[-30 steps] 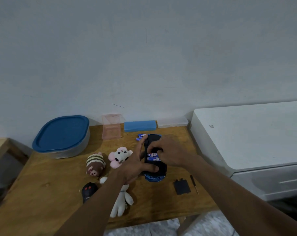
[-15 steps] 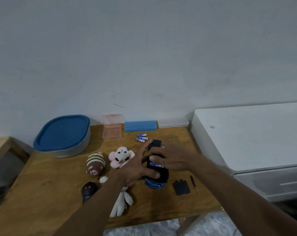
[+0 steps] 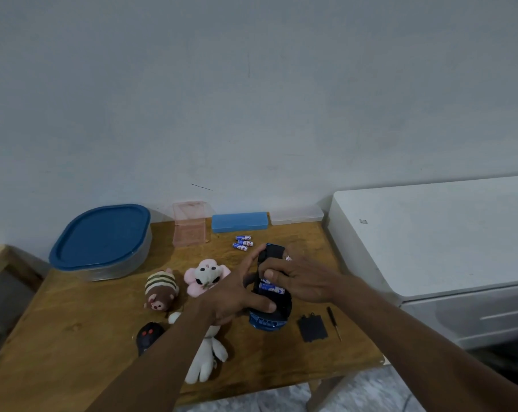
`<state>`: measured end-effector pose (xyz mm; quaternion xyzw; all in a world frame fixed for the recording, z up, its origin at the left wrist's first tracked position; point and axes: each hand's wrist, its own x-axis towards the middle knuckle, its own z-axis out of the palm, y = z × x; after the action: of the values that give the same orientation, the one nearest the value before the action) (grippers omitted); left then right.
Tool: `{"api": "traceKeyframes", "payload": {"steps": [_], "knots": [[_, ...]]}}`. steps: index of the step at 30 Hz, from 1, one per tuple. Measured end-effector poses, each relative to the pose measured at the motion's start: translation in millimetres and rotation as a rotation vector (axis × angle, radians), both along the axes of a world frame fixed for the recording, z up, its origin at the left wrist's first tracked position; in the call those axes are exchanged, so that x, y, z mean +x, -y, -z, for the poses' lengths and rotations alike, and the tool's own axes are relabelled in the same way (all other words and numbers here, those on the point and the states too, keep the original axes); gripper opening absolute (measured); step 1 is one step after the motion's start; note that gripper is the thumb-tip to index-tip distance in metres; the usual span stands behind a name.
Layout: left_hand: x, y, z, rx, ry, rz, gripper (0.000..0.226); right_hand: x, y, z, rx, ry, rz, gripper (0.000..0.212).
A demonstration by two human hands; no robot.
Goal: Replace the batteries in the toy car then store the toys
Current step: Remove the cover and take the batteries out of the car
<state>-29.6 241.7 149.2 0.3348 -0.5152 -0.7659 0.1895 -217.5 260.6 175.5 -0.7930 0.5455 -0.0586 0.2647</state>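
A blue and black toy car point(image 3: 271, 318) lies upside down on the wooden table point(image 3: 73, 325). My left hand point(image 3: 237, 295) grips its left side. My right hand point(image 3: 299, 281) rests over the open battery bay, thumb pressing on blue batteries point(image 3: 271, 288) inside; something small shows at its fingertips. Three loose blue batteries point(image 3: 243, 242) lie farther back. The black battery cover point(image 3: 312, 328) and a small screwdriver point(image 3: 334, 322) lie right of the car.
A blue-lidded container point(image 3: 101, 240) stands back left. A pink clear box point(image 3: 190, 224), a blue case point(image 3: 239, 222) and a clear case point(image 3: 296, 215) line the wall. Plush toys point(image 3: 161, 288) point(image 3: 207, 276) point(image 3: 207, 355) and a black remote point(image 3: 147, 336) lie left. A white cabinet point(image 3: 445, 233) stands right.
The car has been pulled a little nearer to me and away from the three loose batteries. My right hand has shifted over the battery bay, thumb now on the batteries.
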Motion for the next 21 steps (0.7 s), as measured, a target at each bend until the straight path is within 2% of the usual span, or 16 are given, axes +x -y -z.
{"api": "traceKeyframes", "payload": {"steps": [3, 7, 11, 14, 18, 21], "knots": [[-4.0, -4.1, 2.3, 0.012, -0.032, -0.007, 0.110, 0.8, 2.4, 0.3, 0.046, 0.001, 0.017, 0.033], [-7.2, -7.4, 5.1, 0.033, -0.069, -0.013, 0.110, 0.6, 1.0, -3.1, 0.062, 0.007, 0.019, 0.018], [-3.7, -9.2, 7.1, 0.008, -0.048, -0.015, 0.110, 1.3, -2.1, -5.9, 0.056, 0.072, 0.018, 0.014], [-3.0, -9.0, 8.1, 0.027, -0.058, -0.023, 0.109, 1.2, -4.3, -10.4, -0.010, 0.094, 0.031, 0.012], [-4.9, -7.9, 6.3, 0.032, -0.041, -0.027, 0.105, 2.8, -5.5, -17.1, -0.190, 0.092, 0.004, 0.025], [-6.7, -5.9, 5.8, 0.049, -0.057, -0.023, 0.106, 6.0, -3.7, -13.1, -0.197, 0.149, 0.103, 0.015]]}}
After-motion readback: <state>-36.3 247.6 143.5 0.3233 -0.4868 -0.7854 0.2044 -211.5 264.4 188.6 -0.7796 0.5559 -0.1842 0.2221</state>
